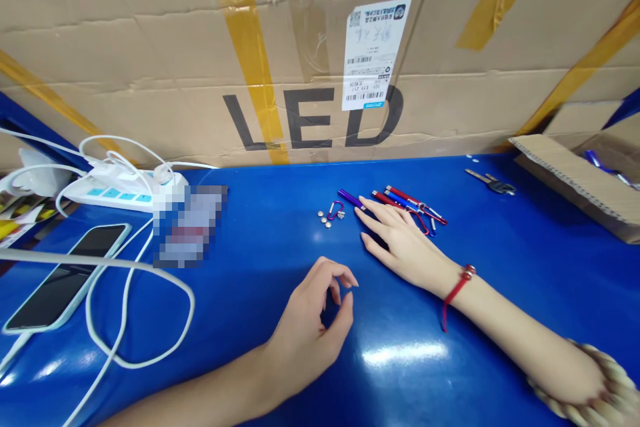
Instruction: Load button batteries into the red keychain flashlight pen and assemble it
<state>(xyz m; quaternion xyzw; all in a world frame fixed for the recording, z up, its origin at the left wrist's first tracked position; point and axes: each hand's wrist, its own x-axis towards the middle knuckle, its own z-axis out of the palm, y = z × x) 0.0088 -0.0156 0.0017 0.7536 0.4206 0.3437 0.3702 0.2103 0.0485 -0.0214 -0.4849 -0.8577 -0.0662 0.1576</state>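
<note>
- The right hand (pixel 400 243) lies flat, palm down, on the blue table (pixel 500 280), fingers stretched toward 11 o'clock; it grips nothing.
- Its fingertips touch a purple pen light (pixel 350 198), which lies at 11 o'clock from the hand.
- A small bunch of red and blue pen lights (pixel 413 203) sits at 12 to 1 o'clock of the hand, just beside the fingers.
- A purple carabiner clip (pixel 333 211) and a few button cells (pixel 324 218) lie at 9 o'clock of the purple pen light.
- The left hand (pixel 313 327) rests at 7 o'clock of the right one, fingers loosely curled, thumb and forefinger nearly meeting; whether they pinch anything I cannot tell.
- A phone (pixel 65 277) and white cable (pixel 125 320) lie far out at 9 o'clock; a key (pixel 490 182) lies at 2 o'clock.
</note>
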